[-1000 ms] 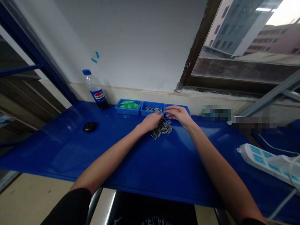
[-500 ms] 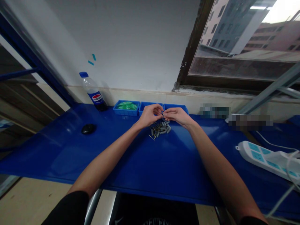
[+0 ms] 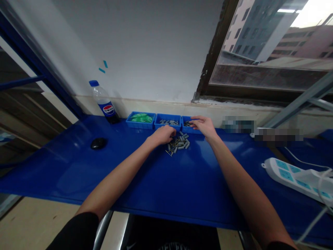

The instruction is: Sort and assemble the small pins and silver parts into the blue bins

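Observation:
On the blue table lies a small pile of grey cylindrical pieces like wall plugs (image 3: 186, 144) mixed with thin brassy screws (image 3: 171, 148). My left hand (image 3: 163, 134) is at the pile's upper left edge, fingers curled down; what they hold, if anything, is hidden. Over the right blue bin (image 3: 196, 131) is my right hand (image 3: 204, 126), its fingers stretched out and apart near dark, thin metal pieces (image 3: 186, 123) inside. Grey pieces (image 3: 169, 122) lie in the middle blue bin (image 3: 158, 126), behind my left hand.
A left blue bin (image 3: 130, 125) holds green packets (image 3: 142, 118). Beside it stands a cola bottle (image 3: 105, 102), with a black mouse (image 3: 98, 143) nearer me. At right lie a white power strip (image 3: 286, 173) and its cable. A wall and window rise behind the table (image 3: 182, 191).
My hands were together above the pile and have parted. The left has dropped to the pile's edge; the right has moved right, over the right bin. The middle bin's contents are now visible.

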A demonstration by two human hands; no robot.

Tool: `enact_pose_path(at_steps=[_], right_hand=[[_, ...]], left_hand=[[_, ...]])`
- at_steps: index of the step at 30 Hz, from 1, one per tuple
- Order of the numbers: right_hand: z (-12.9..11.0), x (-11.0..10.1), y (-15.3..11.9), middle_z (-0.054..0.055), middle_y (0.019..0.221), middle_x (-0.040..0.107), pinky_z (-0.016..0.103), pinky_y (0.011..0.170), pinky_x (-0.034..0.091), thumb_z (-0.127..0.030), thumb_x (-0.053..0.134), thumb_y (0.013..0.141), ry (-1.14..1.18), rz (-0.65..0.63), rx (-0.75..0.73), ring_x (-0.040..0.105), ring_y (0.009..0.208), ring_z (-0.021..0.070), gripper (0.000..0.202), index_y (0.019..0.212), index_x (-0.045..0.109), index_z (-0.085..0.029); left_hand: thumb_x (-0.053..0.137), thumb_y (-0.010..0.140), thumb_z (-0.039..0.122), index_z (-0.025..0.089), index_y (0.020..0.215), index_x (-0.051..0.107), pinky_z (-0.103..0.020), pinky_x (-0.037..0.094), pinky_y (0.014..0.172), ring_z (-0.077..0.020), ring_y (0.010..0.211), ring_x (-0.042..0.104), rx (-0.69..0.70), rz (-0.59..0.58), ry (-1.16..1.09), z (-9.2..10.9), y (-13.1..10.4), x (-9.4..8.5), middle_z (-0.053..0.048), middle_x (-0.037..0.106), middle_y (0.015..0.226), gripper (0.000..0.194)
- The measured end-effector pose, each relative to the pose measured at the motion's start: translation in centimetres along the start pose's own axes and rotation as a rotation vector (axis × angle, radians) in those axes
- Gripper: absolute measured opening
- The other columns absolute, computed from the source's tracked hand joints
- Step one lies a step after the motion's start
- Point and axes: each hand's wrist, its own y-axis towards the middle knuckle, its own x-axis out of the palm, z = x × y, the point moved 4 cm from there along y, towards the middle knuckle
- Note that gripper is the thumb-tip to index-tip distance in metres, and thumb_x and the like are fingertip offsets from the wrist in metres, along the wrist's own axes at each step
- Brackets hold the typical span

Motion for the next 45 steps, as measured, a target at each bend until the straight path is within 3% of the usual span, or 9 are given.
enact_pose_path(at_steps=[4, 9, 15, 20, 25, 33, 40, 45], right_hand=[[-0.5, 0.5, -0.4, 0.009, 0.084, 0.08, 0.019, 0.056, 0.053, -0.014, 0.07, 0.078, 0.001, -0.045, 0.004, 0.072, 0.066, 0.0136, 0.016, 0.093, 0.076, -0.014], [-0.7, 1.0, -0.7, 0.007, 0.081, 0.079, 0.02, 0.056, 0.052, -0.014, 0.07, 0.08, 0.003, -0.089, 0.0, 0.072, 0.066, 0.0134, 0.014, 0.093, 0.077, -0.015], [-0.6, 1.2, -0.8, 0.007, 0.083, 0.08, 0.019, 0.055, 0.052, -0.012, 0.069, 0.08, 0.0, -0.127, 0.001, 0.072, 0.067, 0.0133, 0.013, 0.09, 0.077, -0.016], [-0.7, 1.4, -0.9, 0.008, 0.085, 0.08, 0.02, 0.056, 0.053, -0.016, 0.074, 0.08, 0.001, -0.144, 0.007, 0.073, 0.068, 0.0144, 0.01, 0.089, 0.076, -0.017], [-0.7, 1.7, -1.3, 0.008, 0.081, 0.079, 0.021, 0.058, 0.055, -0.02, 0.077, 0.083, -0.027, -0.242, 0.054, 0.071, 0.065, 0.014, 0.007, 0.089, 0.077, -0.017], [-0.3, 2.7, -2.2, 0.009, 0.083, 0.079, 0.026, 0.071, 0.06, -0.027, 0.084, 0.077, 0.157, -0.453, 0.135, 0.074, 0.075, 0.0161, 0.018, 0.091, 0.078, -0.017], [0.1, 2.6, -2.1, 0.008, 0.085, 0.078, 0.028, 0.075, 0.06, -0.026, 0.085, 0.073, 0.228, -0.432, 0.143, 0.073, 0.076, 0.0157, 0.019, 0.088, 0.078, -0.018], [-0.1, 2.5, -1.9, 0.008, 0.086, 0.079, 0.027, 0.077, 0.06, -0.025, 0.085, 0.075, 0.241, -0.399, 0.118, 0.074, 0.077, 0.0159, 0.018, 0.089, 0.078, -0.017]], left_hand=[[0.061, 0.079, 0.003, 0.018, 0.101, 0.076, -0.032, 0.054, 0.079, -0.0241, 0.087, 0.072, -0.01, 0.006, 0.016, 0.2, 0.0, 0.7, -0.011, 0.076, 0.095, 0.031], [0.054, 0.082, 0.002, 0.015, 0.114, 0.076, -0.034, 0.054, 0.091, -0.0244, 0.098, 0.071, 0.124, 0.0, -0.001, 0.5, 0.3, 0.8, -0.014, 0.076, 0.106, 0.041], [0.052, 0.086, 0.006, 0.014, 0.109, 0.079, -0.036, 0.054, 0.09, -0.0223, 0.087, 0.07, 0.224, 0.077, -0.069, 1.1, 0.5, -0.5, -0.014, 0.076, 0.098, 0.037], [0.059, 0.082, 0.009, 0.013, 0.096, 0.078, -0.028, 0.054, 0.073, -0.0175, 0.072, 0.069, 0.177, 0.122, -0.257, 1.5, 0.2, -1.4, -0.007, 0.076, 0.08, 0.024], [0.067, 0.078, 0.014, 0.014, 0.082, 0.075, -0.026, 0.055, 0.07, -0.0172, 0.073, 0.072, 0.124, 0.227, -0.476, 1.2, 0.2, -2.0, -0.006, 0.077, 0.077, 0.009], [0.076, 0.074, 0.027, 0.013, 0.073, 0.067, -0.028, 0.057, 0.069, -0.0175, 0.072, 0.073, 0.058, 0.306, -0.77, 0.6, 0.2, -2.4, -0.009, 0.077, 0.079, 0.017], [0.076, 0.072, 0.026, 0.014, 0.073, 0.064, -0.028, 0.056, 0.068, -0.0158, 0.07, 0.071, 0.034, 0.333, -0.762, 0.2, 0.4, -2.1, -0.007, 0.077, 0.078, 0.017], [0.074, 0.078, 0.028, 0.015, 0.078, 0.065, -0.027, 0.054, 0.067, -0.0152, 0.068, 0.068, 0.04, 0.354, -0.622, -0.1, 0.3, -2.2, -0.004, 0.074, 0.074, 0.016]])
